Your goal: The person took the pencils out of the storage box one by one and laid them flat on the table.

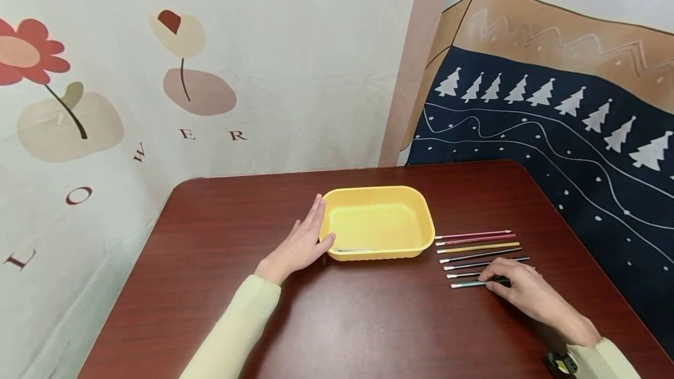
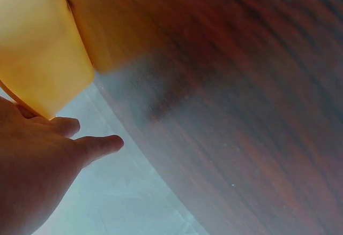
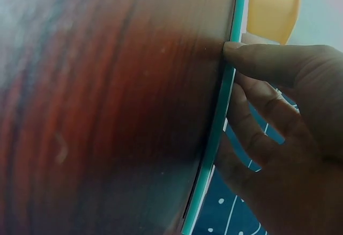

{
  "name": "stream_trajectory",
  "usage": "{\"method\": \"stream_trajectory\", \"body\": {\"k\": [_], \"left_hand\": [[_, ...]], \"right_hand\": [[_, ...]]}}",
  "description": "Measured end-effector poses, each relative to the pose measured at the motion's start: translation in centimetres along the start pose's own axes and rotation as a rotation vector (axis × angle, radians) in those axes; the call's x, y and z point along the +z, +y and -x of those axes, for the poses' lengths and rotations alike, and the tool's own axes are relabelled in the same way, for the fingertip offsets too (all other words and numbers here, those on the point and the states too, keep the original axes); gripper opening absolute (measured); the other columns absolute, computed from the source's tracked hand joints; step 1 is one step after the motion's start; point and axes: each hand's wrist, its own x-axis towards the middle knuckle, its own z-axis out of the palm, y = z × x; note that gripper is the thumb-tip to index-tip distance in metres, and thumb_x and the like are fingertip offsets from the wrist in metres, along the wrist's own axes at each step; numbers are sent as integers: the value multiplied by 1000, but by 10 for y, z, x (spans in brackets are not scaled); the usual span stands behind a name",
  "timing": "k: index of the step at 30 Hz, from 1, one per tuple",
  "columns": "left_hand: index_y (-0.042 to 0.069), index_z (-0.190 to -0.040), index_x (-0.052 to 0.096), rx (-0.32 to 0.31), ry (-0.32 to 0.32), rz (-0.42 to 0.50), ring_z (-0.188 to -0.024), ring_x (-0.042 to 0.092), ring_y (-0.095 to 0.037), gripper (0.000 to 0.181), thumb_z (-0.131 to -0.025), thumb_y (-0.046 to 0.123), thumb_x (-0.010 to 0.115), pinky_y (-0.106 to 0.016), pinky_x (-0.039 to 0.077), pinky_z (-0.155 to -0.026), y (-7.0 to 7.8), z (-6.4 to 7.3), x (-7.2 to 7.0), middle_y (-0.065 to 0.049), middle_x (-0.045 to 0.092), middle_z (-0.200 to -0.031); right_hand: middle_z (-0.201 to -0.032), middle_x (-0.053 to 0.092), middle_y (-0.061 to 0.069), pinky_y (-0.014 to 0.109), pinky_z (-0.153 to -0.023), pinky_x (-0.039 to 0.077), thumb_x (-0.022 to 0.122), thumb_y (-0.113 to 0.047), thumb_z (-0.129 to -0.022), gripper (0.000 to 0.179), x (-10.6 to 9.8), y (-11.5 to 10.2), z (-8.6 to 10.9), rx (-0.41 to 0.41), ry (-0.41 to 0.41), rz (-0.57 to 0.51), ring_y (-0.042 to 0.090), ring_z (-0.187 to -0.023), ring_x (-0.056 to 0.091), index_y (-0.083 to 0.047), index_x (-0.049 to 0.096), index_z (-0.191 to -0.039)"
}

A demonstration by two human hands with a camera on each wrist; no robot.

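Note:
A yellow plastic basket [image 1: 381, 221] stands on the table. My left hand [image 1: 302, 244] lies against its left wall with the fingers extended and the thumb over the near corner; the left wrist view shows this hand [image 2: 43, 154] beside the basket's wall [image 2: 48, 47]. A thin, pencil-like stick [image 1: 355, 250] lies inside along the near wall. My right hand [image 1: 521, 288] pinches the teal pencil [image 1: 466, 285], the nearest in a row of pencils. In the right wrist view the thumb presses on the teal pencil [image 3: 221, 106], which lies along the table.
Several other pencils lie side by side right of the basket, among them a yellow pencil [image 1: 479, 247] and a dark red pencil [image 1: 474, 234]. The brown table [image 1: 368, 320] ends at the patterned wall cloth [image 1: 295, 104]. A dark wrist device [image 1: 559, 363] sits at my right cuff.

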Motion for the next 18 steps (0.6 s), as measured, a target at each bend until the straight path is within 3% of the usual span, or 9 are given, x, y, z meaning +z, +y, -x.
{"method": "stream_trajectory", "body": {"k": [13, 18], "left_hand": [[5, -165, -5, 12, 9, 11, -158, 11, -27, 86, -108, 44, 46, -69, 16, -118, 1, 1, -1, -4, -15, -173], [5, -165, -4, 11, 9, 9, -159, 9, -25, 86, -108, 44, 47, -69, 17, -119, 1, 1, -1, -8, -12, -173]], "right_hand": [[-94, 63, -22, 28, -69, 52, 87, 1, -75, 42, -1, -1, 0, 9, -2, 18, 2, -85, 60, -35, 72, -90], [-94, 64, -21, 21, -72, 50, 89, -1, -74, 39, -1, -2, 1, 28, 19, 27, 3, -86, 61, -33, 73, -90]]}}
